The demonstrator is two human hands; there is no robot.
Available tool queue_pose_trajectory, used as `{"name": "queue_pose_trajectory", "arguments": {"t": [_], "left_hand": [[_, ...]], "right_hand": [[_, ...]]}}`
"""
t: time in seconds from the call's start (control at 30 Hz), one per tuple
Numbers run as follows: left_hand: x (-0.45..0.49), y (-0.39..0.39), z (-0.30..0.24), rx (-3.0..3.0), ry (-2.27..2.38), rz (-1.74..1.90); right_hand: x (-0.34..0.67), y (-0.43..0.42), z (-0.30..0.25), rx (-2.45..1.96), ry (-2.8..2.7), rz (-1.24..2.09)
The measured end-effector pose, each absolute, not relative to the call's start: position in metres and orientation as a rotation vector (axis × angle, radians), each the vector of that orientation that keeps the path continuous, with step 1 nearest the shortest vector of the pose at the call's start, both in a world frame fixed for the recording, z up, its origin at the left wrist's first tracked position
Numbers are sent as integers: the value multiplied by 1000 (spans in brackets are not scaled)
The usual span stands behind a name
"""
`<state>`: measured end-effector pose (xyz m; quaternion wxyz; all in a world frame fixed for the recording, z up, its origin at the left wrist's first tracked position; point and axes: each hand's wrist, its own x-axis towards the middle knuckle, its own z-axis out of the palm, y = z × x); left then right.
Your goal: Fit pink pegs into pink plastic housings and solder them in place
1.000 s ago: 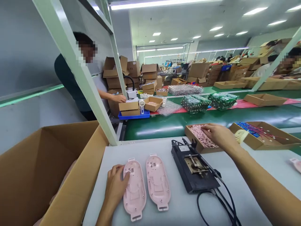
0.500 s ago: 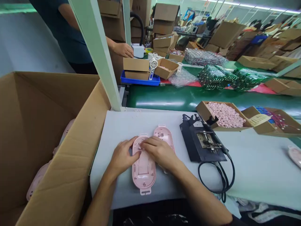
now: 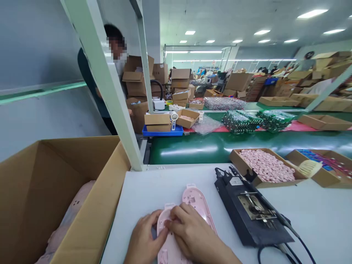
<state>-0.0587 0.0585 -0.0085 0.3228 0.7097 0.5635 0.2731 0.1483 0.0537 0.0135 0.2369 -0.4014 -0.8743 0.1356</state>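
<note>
Two pink oval plastic shells lie side by side on the white bench at the bottom of the view. My left hand (image 3: 144,242) grips the left edge of the left shell (image 3: 167,251) with bent fingers. My right hand (image 3: 192,234) lies across both shells, its fingertips pinched together at the top of the left shell; what they press there is too small to name. The right shell (image 3: 196,203) shows beyond my right hand. A black flat tool with a metal plate (image 3: 251,209) and a black cable sits just right of the shells.
A big open cardboard box (image 3: 90,216) with pink shells inside stands at the left. A low box of small pink parts (image 3: 265,167) and another with blue parts and red wires (image 3: 327,165) sit behind the bench. A green conveyor (image 3: 209,145) carries boxes; a person stands far left.
The camera tilted up, so the shells and both hands sit lower in view. Both hands stay on the left shell. A second ago my right hand was at the box of pink parts.
</note>
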Motion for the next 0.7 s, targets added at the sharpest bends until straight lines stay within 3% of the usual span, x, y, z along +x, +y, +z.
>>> {"name": "queue_pose_trajectory", "arguments": {"t": [0.17,0.33,0.7], "left_hand": [[-47,55,7,1740,1369,851],[-37,49,11,1676,1352,681],[-32,44,15,1722,1429,599]], "right_hand": [[157,54,30,-1160,-2221,529],[160,62,21,-1201,-2055,996],[162,59,19,-1168,-2053,1022]]}}
